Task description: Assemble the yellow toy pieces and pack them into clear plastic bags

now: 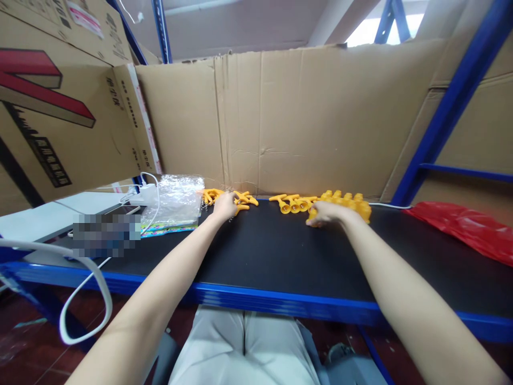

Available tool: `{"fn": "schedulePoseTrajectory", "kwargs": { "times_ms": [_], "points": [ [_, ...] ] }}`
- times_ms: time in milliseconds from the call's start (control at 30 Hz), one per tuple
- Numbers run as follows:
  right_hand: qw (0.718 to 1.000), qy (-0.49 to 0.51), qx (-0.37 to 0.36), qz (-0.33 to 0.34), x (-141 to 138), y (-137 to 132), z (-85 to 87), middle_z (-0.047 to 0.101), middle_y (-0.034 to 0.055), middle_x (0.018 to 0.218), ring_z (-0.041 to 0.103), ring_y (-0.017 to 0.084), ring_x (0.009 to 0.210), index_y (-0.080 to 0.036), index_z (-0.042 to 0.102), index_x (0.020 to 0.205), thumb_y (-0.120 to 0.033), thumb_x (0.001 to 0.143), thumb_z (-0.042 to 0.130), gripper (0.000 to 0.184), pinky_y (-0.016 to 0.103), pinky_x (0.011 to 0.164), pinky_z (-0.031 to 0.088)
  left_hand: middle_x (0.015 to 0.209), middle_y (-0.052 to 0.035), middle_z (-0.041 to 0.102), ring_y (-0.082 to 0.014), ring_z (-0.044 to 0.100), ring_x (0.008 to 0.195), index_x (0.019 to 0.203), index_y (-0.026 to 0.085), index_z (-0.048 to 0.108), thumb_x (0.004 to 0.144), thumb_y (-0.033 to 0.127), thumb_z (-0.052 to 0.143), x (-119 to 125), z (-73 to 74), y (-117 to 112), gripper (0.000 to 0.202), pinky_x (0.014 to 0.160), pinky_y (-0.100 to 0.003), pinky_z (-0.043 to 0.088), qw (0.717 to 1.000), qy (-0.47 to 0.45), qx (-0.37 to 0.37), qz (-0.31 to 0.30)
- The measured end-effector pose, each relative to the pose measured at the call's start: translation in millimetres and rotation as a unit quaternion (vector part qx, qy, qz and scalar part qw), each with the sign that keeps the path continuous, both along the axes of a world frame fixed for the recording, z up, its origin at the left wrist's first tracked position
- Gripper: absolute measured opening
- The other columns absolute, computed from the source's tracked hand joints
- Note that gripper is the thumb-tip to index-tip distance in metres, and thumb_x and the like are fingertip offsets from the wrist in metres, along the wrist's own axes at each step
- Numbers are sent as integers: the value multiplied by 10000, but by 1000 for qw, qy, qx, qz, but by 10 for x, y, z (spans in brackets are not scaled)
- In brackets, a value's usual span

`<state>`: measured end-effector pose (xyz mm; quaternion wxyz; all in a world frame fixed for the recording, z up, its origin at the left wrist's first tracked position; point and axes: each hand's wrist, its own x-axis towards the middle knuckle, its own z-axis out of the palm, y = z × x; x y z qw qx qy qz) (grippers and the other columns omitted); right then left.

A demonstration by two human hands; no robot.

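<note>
Reaching far across the black table top [280,256], both bare arms stretch toward a scatter of small orange plastic parts lined up along the back edge, against the cardboard wall [320,117]. The left hand [224,206] lies palm down on the left cluster of orange pieces [245,199], which look like short forked or T-shaped stems splayed in several directions; its fingers curl loosely over a few of them, but whether they actually pinch one cannot be told from here. The right hand [326,212] rests on the near edge of a larger heap of orange parts [352,203], knobbly and tightly packed, with rounded ends poking upward; its fingers are bent and close together, touching the heap, and a firm hold cannot be confirmed. Between the two hands sits a short row of orange funnel-ended pieces [294,203], lying on their sides, touched by neither hand. All the pieces share the same bright, glossy yellow-orange colour. Just left of the left hand lies a clear plastic bag [176,200], crumpled, with a white cable [86,286] looping off the table edge beyond it. A red plastic bag [460,224] lies well apart at the right.
</note>
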<state>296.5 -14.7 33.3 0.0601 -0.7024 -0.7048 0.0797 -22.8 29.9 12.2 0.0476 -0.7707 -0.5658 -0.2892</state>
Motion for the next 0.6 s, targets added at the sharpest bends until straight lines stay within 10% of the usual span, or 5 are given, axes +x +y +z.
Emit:
{"fn": "schedulePoseTrajectory", "kwargs": {
  "times_ms": [600],
  "points": [
    [959,-22,167,227,-587,14,-201,606,59,945,546,192,889,-168,594,893,-279,699,609,224,268,762,396,950,-137,586,-289,537,956,823,160,637,753,272,540,191,65,125,163,847,-406,379,986,130,-94,-43]
  ]
}}
